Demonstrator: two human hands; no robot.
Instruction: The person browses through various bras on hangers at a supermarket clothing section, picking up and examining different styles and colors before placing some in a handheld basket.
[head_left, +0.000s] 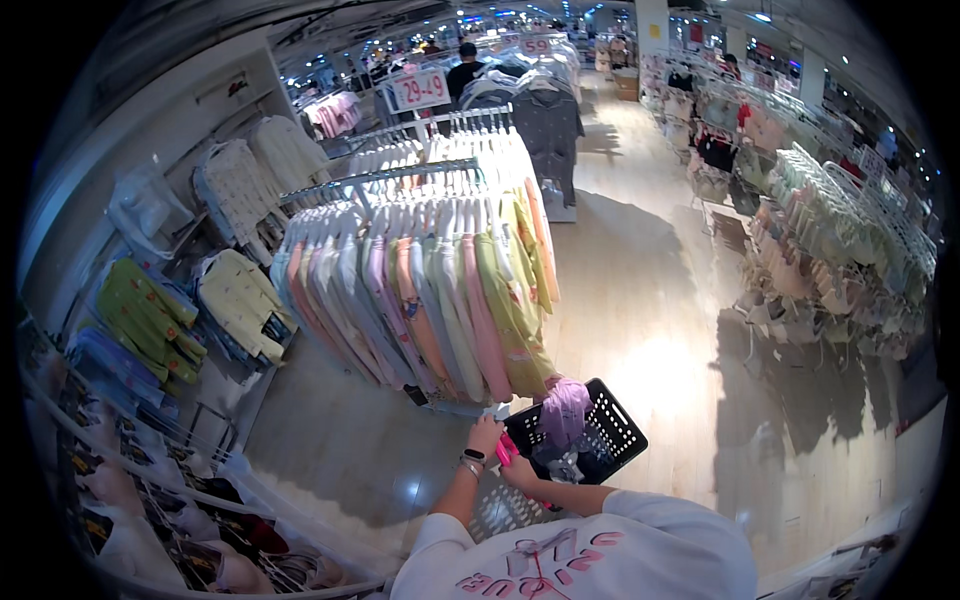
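A black perforated plastic shopping basket (624, 427) hangs in front of me, tilted, beside the end of a clothes rack. Its bright pink handle (506, 451) is gripped by both my hands. My left hand (485, 435), with a dark fitness band and a bracelet on its wrist, is on the handle's far part. Nearer my body, my right hand (517, 471) closes around the same handle. A light purple cloth garment (565, 411) drapes over the basket's far side. Deeper in it lie grey and dark items (568, 466), too shadowed to name.
Pastel long-sleeved tops (420, 300) hang on a metal rack (382, 176) directly ahead. Clothes (240, 296) line the left wall. Bras (225, 559) hang close at lower left, and more fill racks (832, 262) at right. A wooden-floored aisle (622, 225) runs ahead; a person (466, 67) stands farther off.
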